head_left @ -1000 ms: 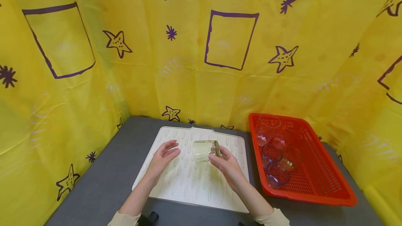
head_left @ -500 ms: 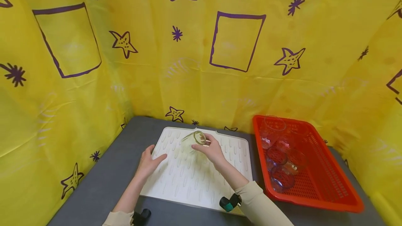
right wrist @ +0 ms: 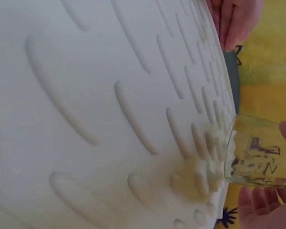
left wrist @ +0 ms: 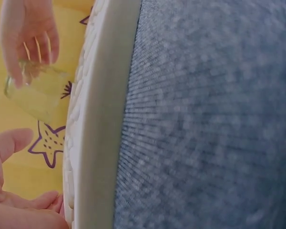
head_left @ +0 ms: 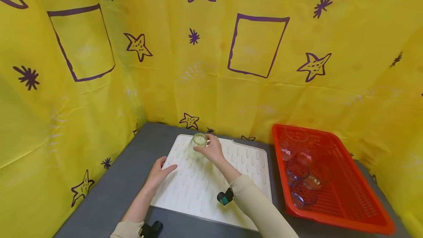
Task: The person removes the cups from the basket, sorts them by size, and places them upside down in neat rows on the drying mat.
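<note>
My right hand (head_left: 211,149) grips a clear, faintly green drinking glass (head_left: 199,143) by its side, over the far left part of a white ribbed drying mat (head_left: 211,194). The glass is upside down and a little tilted, its thick base up. Its rim (right wrist: 231,150) is at or just above the mat; contact cannot be made out. My left hand (head_left: 158,173) is at the mat's left edge, thumb spread from the fingers, holding nothing. In the left wrist view its fingertips (left wrist: 50,199) are right by that edge.
To the right, a red plastic basket (head_left: 357,179) holds several clear glasses (head_left: 304,192), overlapping and hard to separate. Grey table (head_left: 109,197) surrounds the mat. A yellow patterned curtain (head_left: 185,94) hangs behind and along both sides.
My right hand has carried the glass away and to the left, turning it from lying sideways to base up. The left hand has moved from above the mat to its left edge.
</note>
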`<state>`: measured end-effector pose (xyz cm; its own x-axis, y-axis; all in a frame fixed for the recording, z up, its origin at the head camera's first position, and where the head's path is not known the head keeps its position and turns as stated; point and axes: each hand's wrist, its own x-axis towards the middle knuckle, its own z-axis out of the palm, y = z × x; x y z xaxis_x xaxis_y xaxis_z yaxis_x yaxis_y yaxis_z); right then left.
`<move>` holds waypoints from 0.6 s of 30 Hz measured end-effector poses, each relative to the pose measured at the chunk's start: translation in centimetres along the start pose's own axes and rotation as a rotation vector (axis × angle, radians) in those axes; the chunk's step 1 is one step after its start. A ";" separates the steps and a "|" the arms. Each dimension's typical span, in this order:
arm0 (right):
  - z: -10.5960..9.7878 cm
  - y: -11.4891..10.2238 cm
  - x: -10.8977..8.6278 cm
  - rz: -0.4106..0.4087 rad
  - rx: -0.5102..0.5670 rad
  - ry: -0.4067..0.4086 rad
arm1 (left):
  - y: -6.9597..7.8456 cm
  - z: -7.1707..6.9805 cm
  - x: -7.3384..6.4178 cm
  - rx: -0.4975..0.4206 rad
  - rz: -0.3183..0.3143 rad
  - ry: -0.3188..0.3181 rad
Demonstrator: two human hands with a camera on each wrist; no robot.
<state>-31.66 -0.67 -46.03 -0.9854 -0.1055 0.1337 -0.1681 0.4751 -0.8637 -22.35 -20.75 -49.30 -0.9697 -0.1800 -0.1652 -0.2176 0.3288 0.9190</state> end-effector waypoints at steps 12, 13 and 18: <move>1.8 0.0 1.5 -0.030 -0.087 0.012 | -0.8 -0.2 0.3 -0.086 0.000 -0.033; 1.9 0.0 1.5 -0.029 -0.093 0.011 | -0.8 -0.2 0.3 -0.085 -0.002 -0.034; 2.3 0.0 1.8 -0.043 -0.121 0.007 | -0.7 -0.3 0.3 -0.083 -0.002 -0.029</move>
<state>-33.33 -2.84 -46.92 -0.9772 -0.1224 0.1734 -0.2122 0.5719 -0.7924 -22.41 -21.33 -49.84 -0.9723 -0.1529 -0.1767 -0.2111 0.2506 0.9448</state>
